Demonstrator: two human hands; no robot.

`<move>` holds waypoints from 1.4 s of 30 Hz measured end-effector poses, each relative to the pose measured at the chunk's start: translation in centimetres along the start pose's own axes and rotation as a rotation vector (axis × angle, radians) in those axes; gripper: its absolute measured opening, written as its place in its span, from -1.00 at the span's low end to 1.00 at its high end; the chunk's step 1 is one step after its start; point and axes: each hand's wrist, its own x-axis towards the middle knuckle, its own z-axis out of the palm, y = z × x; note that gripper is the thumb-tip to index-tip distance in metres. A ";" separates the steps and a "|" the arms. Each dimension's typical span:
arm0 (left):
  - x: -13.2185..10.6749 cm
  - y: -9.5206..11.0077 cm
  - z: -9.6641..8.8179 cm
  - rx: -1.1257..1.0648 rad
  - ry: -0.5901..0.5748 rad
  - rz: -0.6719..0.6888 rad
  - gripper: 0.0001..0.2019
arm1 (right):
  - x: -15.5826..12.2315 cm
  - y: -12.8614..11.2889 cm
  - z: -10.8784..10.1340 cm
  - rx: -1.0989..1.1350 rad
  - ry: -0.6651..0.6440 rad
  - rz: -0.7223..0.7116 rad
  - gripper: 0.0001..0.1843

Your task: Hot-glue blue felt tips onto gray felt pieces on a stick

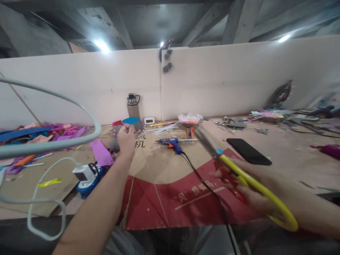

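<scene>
My left hand [126, 139] reaches forward over the cardboard and is closed on a small grey felt piece [138, 124] with a blue part [130, 120] and a pink part beside it. My right hand [265, 193], blurred by motion at the lower right, grips yellow-handled scissors [255, 184]. Their blades [207, 140] point away toward the back of the table. Something red shows under the right fingers; I cannot make it out.
A blue glue gun [172, 143] lies mid-table with its black cord [209, 191] running toward me. A black phone [249, 151] lies right of it. Coloured felt scraps [39, 134] pile up at left. A bottle [132, 106], a charger [83, 173] and a white cable [53, 95] stand nearby.
</scene>
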 end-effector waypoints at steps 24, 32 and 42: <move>-0.6 0.6 0.3 -0.014 -0.031 0.029 -0.85 | 1.8 -7.0 7.3 0.639 -0.687 0.441 -0.68; -0.8 0.9 0.4 -0.030 -0.034 0.007 -0.84 | 3.0 -6.2 8.7 0.780 -0.595 0.347 -0.70; -0.7 0.8 0.3 -0.026 -0.057 0.019 -0.85 | 2.8 -6.6 8.2 0.665 -0.660 0.402 -0.69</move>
